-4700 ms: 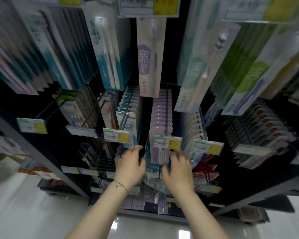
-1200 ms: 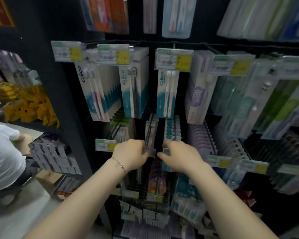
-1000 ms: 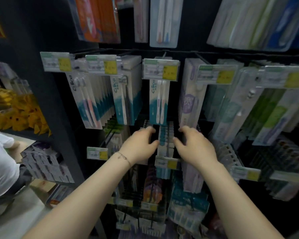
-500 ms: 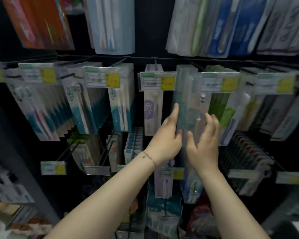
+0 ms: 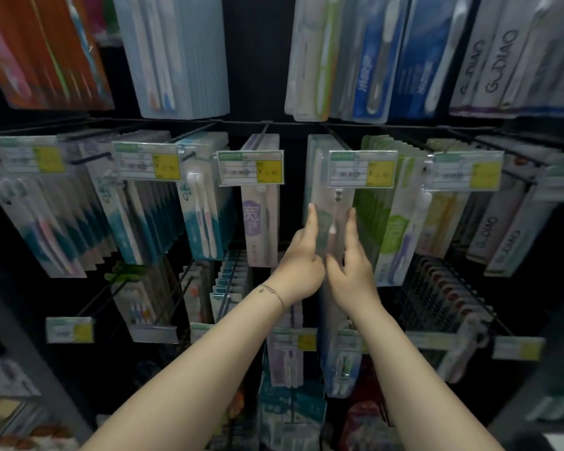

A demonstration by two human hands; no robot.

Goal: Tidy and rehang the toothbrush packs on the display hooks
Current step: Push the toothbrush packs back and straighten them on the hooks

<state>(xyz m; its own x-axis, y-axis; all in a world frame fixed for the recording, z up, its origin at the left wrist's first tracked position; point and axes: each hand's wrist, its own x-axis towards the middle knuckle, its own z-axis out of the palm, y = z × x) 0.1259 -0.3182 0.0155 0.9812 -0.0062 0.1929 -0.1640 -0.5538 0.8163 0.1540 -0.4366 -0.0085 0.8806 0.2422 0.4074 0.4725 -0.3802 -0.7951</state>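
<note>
Both hands frame a row of clear toothbrush packs (image 5: 329, 203) hanging at the centre of the frame, under a white-and-yellow price tag (image 5: 362, 168). The left hand (image 5: 302, 271), a thin bracelet (image 5: 273, 292) at its wrist, presses an extended finger against the row's left edge; the right hand (image 5: 352, 271) lies along its right edge with fingers straight, each grip apart, flat against the pack and not closed around it. Purple-labelled packs (image 5: 259, 219) hang just left, green ones (image 5: 394, 222) just right.
</note>
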